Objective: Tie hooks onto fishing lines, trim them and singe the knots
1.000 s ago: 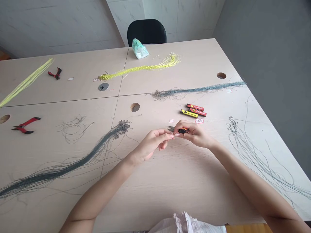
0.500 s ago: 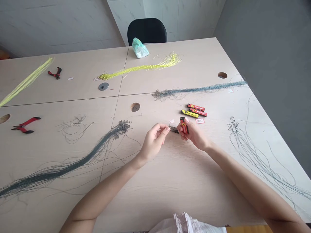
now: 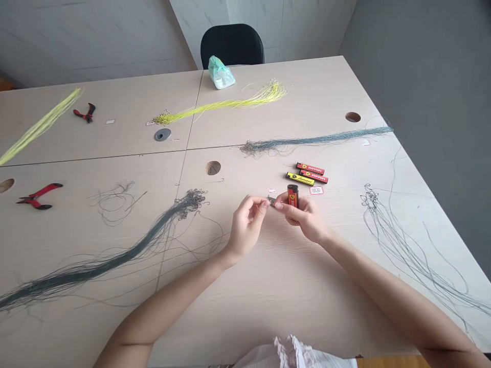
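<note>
In the middle of the table my left hand is closed, with thumb and forefinger pinched together; whatever thin thing they hold is too small to make out. Just to its right, my right hand is wrapped round a red lighter with a black top, held upright. A small dark metal piece shows between the two hands' fingertips, its kind unclear. Behind the right hand lie two red lighters and a yellow lighter, beside a small red-edged label.
Left lies a dark bundle of lines with hooks; a looser hooked bundle is on the right. Farther back are a blue-grey bundle, a yellow bundle and a plastic packet. Red-handled pliers lie far left.
My right thumb has come off the lighter's top and down to the fingertips near my left hand. The lighter now stands more upright. My left hand has hardly moved.
</note>
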The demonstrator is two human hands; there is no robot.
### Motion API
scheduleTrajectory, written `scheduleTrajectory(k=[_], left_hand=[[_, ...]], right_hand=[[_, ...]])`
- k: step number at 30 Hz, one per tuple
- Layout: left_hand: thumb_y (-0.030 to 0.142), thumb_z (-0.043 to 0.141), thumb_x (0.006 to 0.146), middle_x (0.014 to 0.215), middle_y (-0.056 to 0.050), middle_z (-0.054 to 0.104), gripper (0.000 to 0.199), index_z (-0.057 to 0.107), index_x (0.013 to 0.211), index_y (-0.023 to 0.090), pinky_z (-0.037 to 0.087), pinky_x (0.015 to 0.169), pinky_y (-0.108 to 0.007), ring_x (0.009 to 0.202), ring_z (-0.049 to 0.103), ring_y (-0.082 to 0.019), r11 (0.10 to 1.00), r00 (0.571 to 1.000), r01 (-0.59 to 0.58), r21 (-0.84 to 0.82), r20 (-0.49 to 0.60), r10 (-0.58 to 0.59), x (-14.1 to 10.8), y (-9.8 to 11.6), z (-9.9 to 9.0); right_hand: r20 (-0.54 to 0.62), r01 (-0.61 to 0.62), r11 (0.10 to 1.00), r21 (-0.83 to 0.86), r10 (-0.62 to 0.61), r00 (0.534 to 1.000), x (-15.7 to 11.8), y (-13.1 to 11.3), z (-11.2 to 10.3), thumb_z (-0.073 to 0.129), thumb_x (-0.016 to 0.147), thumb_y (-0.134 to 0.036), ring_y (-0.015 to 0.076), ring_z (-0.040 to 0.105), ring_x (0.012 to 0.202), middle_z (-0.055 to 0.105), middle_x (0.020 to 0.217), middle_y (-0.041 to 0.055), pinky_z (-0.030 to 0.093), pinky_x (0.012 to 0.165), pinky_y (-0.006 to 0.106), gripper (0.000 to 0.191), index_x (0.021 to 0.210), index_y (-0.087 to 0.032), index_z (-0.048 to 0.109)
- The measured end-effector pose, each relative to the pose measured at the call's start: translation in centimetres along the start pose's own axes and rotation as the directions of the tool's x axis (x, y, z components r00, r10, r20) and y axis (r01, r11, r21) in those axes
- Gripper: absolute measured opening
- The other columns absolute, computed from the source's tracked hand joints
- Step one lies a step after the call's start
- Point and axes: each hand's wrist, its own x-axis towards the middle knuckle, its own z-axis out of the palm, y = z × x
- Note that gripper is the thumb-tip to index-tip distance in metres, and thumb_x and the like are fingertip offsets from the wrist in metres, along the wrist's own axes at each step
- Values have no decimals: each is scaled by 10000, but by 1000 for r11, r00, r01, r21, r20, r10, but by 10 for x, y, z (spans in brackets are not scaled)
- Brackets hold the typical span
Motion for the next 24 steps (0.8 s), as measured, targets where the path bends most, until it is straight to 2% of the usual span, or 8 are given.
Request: scheduleTrajectory(k=[5, 10, 14, 17, 19, 21, 24], left_hand=[[484, 719, 773, 730, -5, 630, 304, 667, 795, 184, 437, 639, -251, 677, 533, -122, 958, 976, 196, -212, -52, -211, -3, 2, 7], [448, 780, 683, 772, -26, 677, 288, 718, 751, 175, 471, 760, -284, 789, 571, -151, 907, 960, 268, -324, 11, -280, -1, 7, 6], [417, 760, 711, 832, -44, 713, 260, 759, 791, 170, 460, 837, -300, 857, 585, -166, 890, 934, 358, -283, 109, -341, 3, 12, -1], [392, 736, 741, 816, -41, 723, 220, 764, 763, 175, 454, 866, -305, 886, 611, -182, 904, 922, 381, -195, 144, -358, 7, 19, -8], [384, 722, 754, 837, -42, 741, 205, 767, 760, 184, 460, 867, -308, 907, 631, -198, 922, 919, 372, -110, 179, -350, 8, 26, -12], [385, 686, 797, 871, -43, 751, 210, 771, 791, 194, 467, 840, -307, 902, 642, -204, 951, 925, 307, 19, 229, -303, 9, 33, -17], [357, 643, 857, 775, -19, 715, 211, 758, 768, 204, 453, 723, -288, 744, 612, -166, 950, 968, 39, 309, 225, -113, 9, 38, -25]], right_hand=[[-96, 108, 985, -137, -122, 988, -6, -2, 10, 755, 765, -501, 84, 292, 503, 363, 557, -65, 215, 469, 266, 326, 769, -195, 642], [-150, 165, 961, -223, -201, 968, -5, 1, 7, 760, 789, -437, 107, 457, 577, 539, 665, -21, 346, 515, 263, 258, 772, -204, 653], [-90, 358, 862, -358, -413, 906, 1, 5, -1, 742, 824, -379, 154, 599, 743, 660, 817, 27, 475, 657, 291, 174, 780, -214, 706], [-60, 437, 801, -409, -502, 863, 2, 7, -4, 722, 851, -315, 158, 627, 784, 678, 825, 27, 501, 687, 293, 103, 807, -222, 720], [-49, 451, 783, -428, -519, 854, 1, 7, -4, 706, 865, -299, 155, 629, 781, 680, 831, 30, 501, 663, 286, 93, 815, -222, 719], [-43, 453, 781, -429, -519, 854, 0, 7, -3, 697, 872, -313, 154, 625, 763, 678, 828, 33, 493, 631, 282, 112, 812, -219, 712], [-46, 449, 791, -416, -512, 858, -1, 7, -3, 695, 872, -332, 151, 614, 737, 676, 823, 35, 469, 592, 277, 140, 796, -215, 702]])
